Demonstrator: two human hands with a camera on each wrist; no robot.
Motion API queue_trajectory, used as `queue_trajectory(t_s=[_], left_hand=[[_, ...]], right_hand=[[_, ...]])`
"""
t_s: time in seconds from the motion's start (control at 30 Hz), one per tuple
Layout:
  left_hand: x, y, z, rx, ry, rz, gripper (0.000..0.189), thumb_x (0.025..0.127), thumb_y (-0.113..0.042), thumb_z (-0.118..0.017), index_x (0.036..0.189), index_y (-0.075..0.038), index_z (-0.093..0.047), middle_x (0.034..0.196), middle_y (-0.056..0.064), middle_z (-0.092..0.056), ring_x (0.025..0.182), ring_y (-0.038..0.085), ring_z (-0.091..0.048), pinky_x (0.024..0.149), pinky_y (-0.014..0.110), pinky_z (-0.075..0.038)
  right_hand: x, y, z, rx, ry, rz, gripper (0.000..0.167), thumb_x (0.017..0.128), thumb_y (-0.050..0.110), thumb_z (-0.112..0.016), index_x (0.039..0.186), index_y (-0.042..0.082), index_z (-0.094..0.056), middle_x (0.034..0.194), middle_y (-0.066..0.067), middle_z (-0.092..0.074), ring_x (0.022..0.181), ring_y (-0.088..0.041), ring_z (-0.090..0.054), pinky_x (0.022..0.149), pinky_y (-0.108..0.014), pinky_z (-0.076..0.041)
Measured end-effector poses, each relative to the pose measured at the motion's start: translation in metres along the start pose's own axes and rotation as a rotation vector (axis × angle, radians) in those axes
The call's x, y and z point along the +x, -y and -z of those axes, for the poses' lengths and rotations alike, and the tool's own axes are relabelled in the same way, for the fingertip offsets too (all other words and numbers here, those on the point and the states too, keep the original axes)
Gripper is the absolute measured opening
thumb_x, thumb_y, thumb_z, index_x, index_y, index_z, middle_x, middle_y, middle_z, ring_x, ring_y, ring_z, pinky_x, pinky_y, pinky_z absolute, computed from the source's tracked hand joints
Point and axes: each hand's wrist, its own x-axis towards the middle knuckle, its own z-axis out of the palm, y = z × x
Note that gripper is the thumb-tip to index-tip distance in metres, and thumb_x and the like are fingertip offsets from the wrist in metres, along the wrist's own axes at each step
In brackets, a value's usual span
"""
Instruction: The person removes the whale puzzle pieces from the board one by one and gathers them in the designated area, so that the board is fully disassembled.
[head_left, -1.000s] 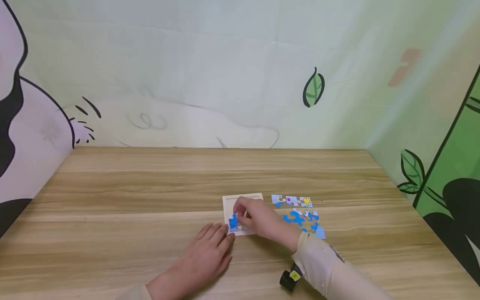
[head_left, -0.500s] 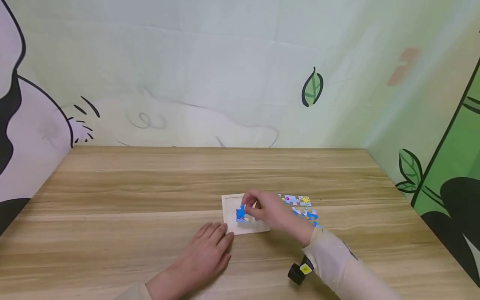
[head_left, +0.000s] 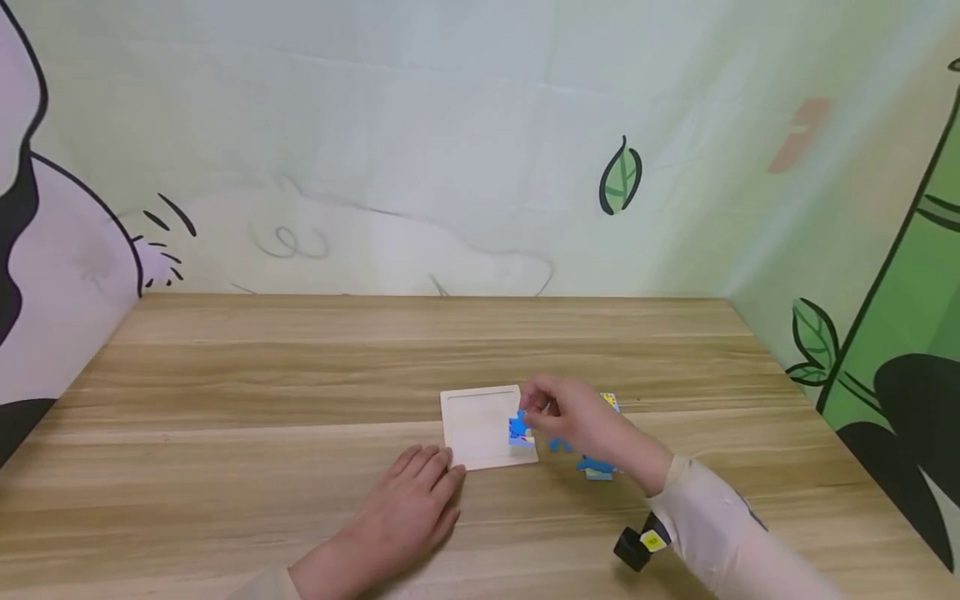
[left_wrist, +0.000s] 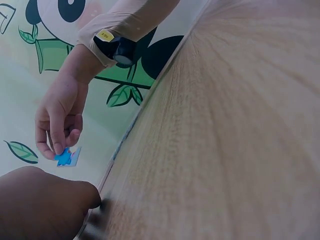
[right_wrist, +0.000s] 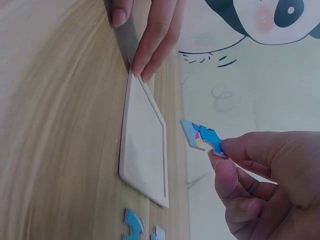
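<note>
Between thumb and forefinger my right hand (head_left: 581, 417) pinches a blue jigsaw piece (right_wrist: 202, 136) with a pale straight edge. In the head view the piece overlaps the right side of a shallow wooden puzzle frame (head_left: 480, 429); the right wrist view shows it raised above the frame. The frame's tray is bare. My left hand (head_left: 390, 517) lies palm down on the table, fingers extended, with fingertips right at the frame's near left corner. More jigsaw pieces (head_left: 597, 467) lie right of the frame, partly hidden under my right hand and forearm.
The wooden table (head_left: 262, 375) runs back to a wall covering (head_left: 375, 150) printed with cartoon leaves and a panda. A black wrist camera (head_left: 633, 548) hangs under my right sleeve, close over the table.
My right hand has lifted the blue jigsaw piece from the lower left of the frame and carried it right, past the frame's middle. The left hand stays at the corner.
</note>
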Motion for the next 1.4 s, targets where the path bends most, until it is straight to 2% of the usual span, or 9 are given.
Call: queue_trajectory(t_s=[0.13,0.4,0.63,0.9,1.4], left_hand=[[-0.001,0.0,0.0,0.001,-0.004,0.0,0.041,0.088,-0.036,-0.063,0.121,-0.01,-0.063,0.122,0.01,-0.062,0.117,0.024,-0.056,0.105,0.04,-0.044],[-0.001,0.001,-0.001,0.017,-0.011,-0.004,0.042,0.088,-0.037,-0.062,0.121,-0.01,-0.063,0.122,0.009,-0.062,0.117,0.024,-0.056,0.105,0.04,-0.044],[-0.001,0.001,-0.001,0.003,-0.021,-0.001,0.04,0.088,-0.036,-0.063,0.119,-0.01,-0.063,0.121,0.01,-0.062,0.116,0.024,-0.057,0.104,0.04,-0.044],[-0.002,0.001,0.0,-0.004,-0.011,0.002,0.04,0.089,-0.036,-0.063,0.119,-0.011,-0.063,0.122,0.009,-0.062,0.117,0.025,-0.056,0.105,0.04,-0.044],[-0.002,0.0,0.0,-0.01,-0.013,0.007,0.04,0.089,-0.036,-0.063,0.12,-0.011,-0.063,0.122,0.01,-0.062,0.118,0.025,-0.057,0.105,0.041,-0.044]], right_hand=[[-0.006,-0.004,0.002,0.01,0.008,0.002,0.004,0.09,0.007,-0.063,0.092,0.007,-0.061,0.08,-0.002,-0.06,0.055,-0.014,-0.053,0.053,-0.019,-0.045],[-0.018,-0.014,0.005,-0.02,0.014,-0.026,0.004,0.089,0.009,-0.064,0.092,0.008,-0.061,0.079,-0.001,-0.058,0.057,-0.007,-0.047,0.052,-0.019,-0.044],[-0.024,-0.018,0.008,-0.014,0.033,-0.022,0.005,0.089,0.008,-0.064,0.092,0.007,-0.06,0.077,-0.001,-0.058,0.054,-0.008,-0.052,0.052,-0.019,-0.045],[-0.033,-0.028,0.007,-0.029,0.065,-0.051,0.007,0.088,0.009,-0.066,0.093,0.009,-0.061,0.081,0.0,-0.058,0.061,-0.006,-0.051,0.055,-0.019,-0.047],[-0.036,-0.048,0.003,0.008,0.072,-0.087,0.008,0.088,0.009,-0.066,0.094,0.006,-0.061,0.079,-0.001,-0.056,0.055,-0.006,-0.05,0.051,-0.02,-0.047]])
